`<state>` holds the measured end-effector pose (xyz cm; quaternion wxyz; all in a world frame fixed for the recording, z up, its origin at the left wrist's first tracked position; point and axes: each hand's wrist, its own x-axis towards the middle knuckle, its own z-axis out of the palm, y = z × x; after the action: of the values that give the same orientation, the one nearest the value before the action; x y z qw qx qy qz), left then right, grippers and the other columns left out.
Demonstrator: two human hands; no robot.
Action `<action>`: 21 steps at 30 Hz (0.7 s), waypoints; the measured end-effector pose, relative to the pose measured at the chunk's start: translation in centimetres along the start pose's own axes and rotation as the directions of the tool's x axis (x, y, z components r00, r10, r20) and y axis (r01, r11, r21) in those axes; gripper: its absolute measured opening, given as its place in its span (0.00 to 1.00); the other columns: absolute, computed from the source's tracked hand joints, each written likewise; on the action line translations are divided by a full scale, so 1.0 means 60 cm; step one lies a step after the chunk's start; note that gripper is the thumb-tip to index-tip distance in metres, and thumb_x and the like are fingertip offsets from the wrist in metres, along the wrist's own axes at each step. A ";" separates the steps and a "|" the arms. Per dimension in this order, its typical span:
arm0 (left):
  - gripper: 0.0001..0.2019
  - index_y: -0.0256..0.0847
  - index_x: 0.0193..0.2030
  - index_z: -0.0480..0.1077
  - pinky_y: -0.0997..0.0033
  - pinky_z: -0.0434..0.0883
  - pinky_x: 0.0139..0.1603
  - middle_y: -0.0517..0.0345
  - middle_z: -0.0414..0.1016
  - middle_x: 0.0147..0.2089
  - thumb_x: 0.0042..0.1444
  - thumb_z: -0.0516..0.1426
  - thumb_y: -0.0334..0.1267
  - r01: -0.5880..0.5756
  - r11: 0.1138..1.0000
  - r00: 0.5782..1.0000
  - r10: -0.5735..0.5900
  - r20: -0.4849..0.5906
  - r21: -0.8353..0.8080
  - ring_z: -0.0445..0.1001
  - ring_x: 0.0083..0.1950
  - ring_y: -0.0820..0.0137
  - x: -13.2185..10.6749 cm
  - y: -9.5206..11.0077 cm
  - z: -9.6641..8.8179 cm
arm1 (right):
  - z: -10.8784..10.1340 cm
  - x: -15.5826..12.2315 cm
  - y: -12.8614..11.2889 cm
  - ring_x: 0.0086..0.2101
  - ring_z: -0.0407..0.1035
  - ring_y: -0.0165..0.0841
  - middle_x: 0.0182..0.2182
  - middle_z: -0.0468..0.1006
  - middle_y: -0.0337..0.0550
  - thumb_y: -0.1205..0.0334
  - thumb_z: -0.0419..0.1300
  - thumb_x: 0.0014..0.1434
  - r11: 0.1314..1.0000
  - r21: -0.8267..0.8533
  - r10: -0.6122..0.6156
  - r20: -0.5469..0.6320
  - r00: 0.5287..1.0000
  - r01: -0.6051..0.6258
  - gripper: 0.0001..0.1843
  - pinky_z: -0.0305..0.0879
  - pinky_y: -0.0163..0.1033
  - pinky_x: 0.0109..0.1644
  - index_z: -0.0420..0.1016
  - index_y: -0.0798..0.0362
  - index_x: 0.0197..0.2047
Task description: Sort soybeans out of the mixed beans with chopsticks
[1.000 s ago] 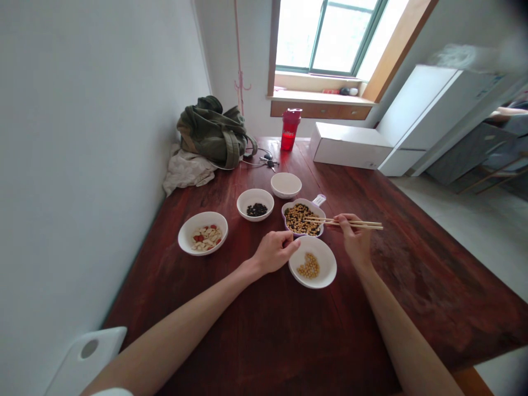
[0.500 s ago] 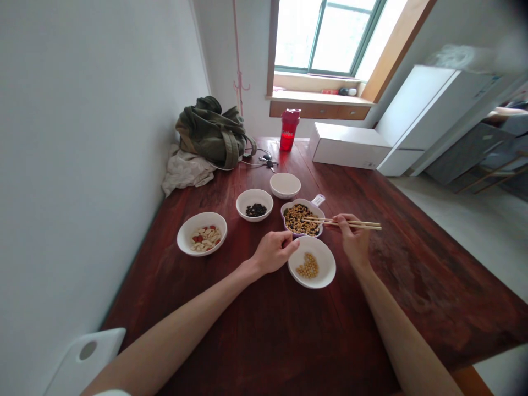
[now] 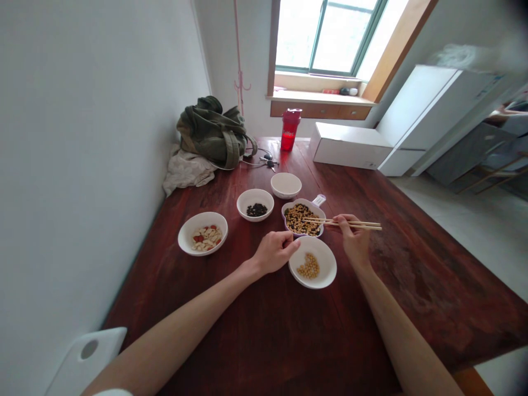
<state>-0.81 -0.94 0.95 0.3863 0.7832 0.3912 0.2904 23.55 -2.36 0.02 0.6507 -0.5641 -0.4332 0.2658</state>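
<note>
My right hand (image 3: 355, 237) is closed round a pair of wooden chopsticks (image 3: 363, 225). Their tips reach into a purple-rimmed, scalloped bowl with a handle (image 3: 319, 200), which holds mixed yellow and dark beans (image 3: 300, 218). Whether a bean sits between the tips is too small to tell. My left hand (image 3: 274, 251) grips the left rim of a white bowl (image 3: 325, 269), thumb on the edge, other fingers curled and partly hidden. A small heap of yellow beans (image 3: 308, 266) lies in that bowl, just in front of the scalloped one.
Left stand a white bowl of peanuts (image 3: 183, 237) and a white bowl of black beans (image 3: 243, 202). Another white bowl (image 3: 286, 186) is behind. Farther back are a green bag (image 3: 212, 132), keys (image 3: 269, 160), a red bottle (image 3: 289, 131) and a white box (image 3: 350, 147).
The chopstick tips shift very slightly among the mixed beans. Both hands hold nearly the same places, and the whole view drifts a touch.
</note>
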 end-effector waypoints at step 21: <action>0.21 0.39 0.24 0.57 0.73 0.51 0.29 0.65 0.58 0.23 0.65 0.54 0.48 -0.012 1.000 1.000 0.012 0.000 -0.003 0.57 0.26 0.76 0.001 -0.001 0.001 | -0.014 0.012 -0.010 0.28 0.79 0.37 0.28 0.82 0.41 0.53 0.68 0.57 0.980 0.197 0.055 -0.074 0.996 -0.039 0.10 0.82 0.46 0.37 0.79 0.52 0.32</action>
<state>-0.78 -0.90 0.88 0.3857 0.7850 0.3860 0.2934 24.52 -2.31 0.80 0.7131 -0.5175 -0.3655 0.3000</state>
